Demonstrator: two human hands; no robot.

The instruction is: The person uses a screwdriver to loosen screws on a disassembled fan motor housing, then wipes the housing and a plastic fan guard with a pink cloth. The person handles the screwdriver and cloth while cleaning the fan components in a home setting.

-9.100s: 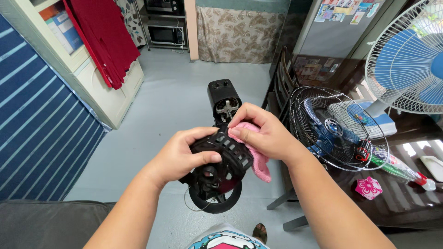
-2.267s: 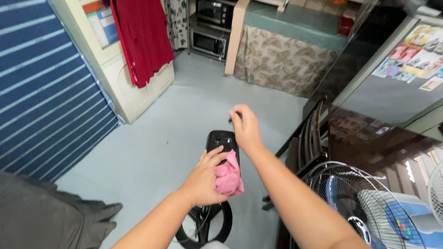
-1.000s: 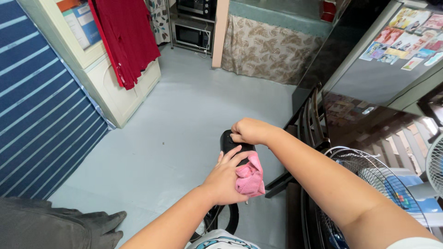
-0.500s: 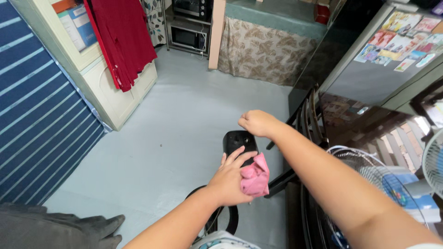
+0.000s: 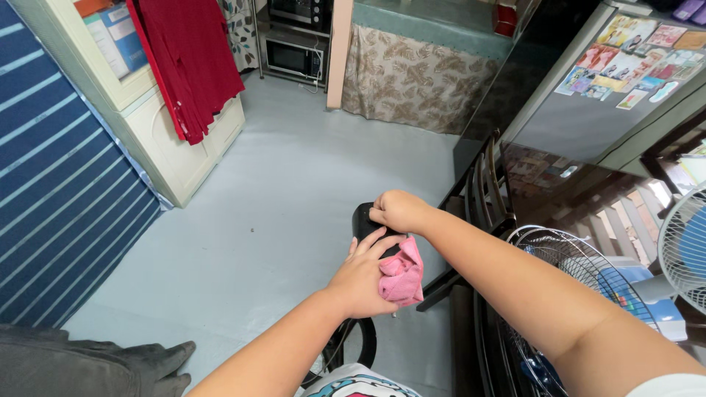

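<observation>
A black fan motor housing (image 5: 362,218) stands upright in front of me, its round black base (image 5: 360,344) low on the floor. My left hand (image 5: 364,278) grips the housing from below and pins a pink cloth (image 5: 401,276) against it. My right hand (image 5: 398,211) is closed over the top of the housing, fingers curled down on it. Whatever the right fingers pinch is hidden.
A wire fan guard with blue blades (image 5: 581,294) lies on the dark table (image 5: 581,213) to the right, and a white fan (image 5: 684,242) stands at the far right. A dark chair (image 5: 482,195) stands by the table. A cream cabinet (image 5: 184,147) with red cloth (image 5: 191,59) is far left.
My right hand has come back down from above onto the top of the housing. My left hand with the pink cloth has stayed on the housing.
</observation>
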